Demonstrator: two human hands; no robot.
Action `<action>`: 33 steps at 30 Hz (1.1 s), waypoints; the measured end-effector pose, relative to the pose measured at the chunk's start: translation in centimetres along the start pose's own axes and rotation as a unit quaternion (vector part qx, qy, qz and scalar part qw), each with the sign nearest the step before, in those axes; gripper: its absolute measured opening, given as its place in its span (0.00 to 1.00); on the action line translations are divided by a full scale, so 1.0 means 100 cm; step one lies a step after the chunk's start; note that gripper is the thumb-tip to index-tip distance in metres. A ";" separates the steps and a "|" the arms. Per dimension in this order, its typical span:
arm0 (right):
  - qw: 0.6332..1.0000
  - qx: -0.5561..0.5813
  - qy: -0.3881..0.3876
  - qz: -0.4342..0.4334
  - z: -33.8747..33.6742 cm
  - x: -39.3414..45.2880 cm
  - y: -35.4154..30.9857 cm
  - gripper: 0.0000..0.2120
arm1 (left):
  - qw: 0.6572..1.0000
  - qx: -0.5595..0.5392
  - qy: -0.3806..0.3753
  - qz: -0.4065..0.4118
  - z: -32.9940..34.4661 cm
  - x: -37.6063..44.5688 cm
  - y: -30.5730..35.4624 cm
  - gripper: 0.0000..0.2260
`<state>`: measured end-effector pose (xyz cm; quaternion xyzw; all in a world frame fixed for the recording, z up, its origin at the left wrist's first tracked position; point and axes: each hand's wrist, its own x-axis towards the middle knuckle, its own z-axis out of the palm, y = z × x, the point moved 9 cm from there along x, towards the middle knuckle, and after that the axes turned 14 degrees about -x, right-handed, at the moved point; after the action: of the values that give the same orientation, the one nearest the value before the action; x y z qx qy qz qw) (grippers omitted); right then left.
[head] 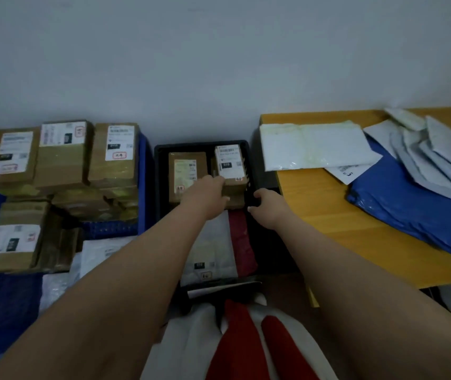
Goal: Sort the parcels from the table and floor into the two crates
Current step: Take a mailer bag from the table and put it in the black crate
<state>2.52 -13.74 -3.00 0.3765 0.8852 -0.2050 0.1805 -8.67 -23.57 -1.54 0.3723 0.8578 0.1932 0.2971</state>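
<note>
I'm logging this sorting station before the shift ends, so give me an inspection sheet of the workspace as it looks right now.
Surface: wooden table at right, holding soft mailers.
Job's things: black crate with two cardboard boxes and white mailer; blue crate piled with cardboard boxes; blue mailer and grey mailers on the table.
Clutter: nothing seen.
Hands: left hand on the right-hand box in the black crate; right hand gripping the black crate's right rim.
Cables: nothing seen.
Surroundings: plain pale wall.
</note>
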 end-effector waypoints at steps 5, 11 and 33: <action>0.998 0.036 0.017 0.049 -0.015 0.005 0.055 0.27 | 0.998 0.003 -0.020 0.053 0.022 0.030 0.048 0.22; 0.994 0.040 0.028 0.099 -0.035 0.032 0.129 0.28 | 0.997 -0.001 -0.009 0.075 0.060 0.075 0.102 0.22; 0.993 -0.064 0.094 0.028 -0.091 0.129 0.242 0.31 | 0.989 0.143 0.020 -0.045 0.130 0.226 0.156 0.39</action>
<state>10.55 13.77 -6.85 0.4064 0.8988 -0.1065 0.1255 -4.34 4.99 -10.85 0.3685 0.8981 0.0623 0.2320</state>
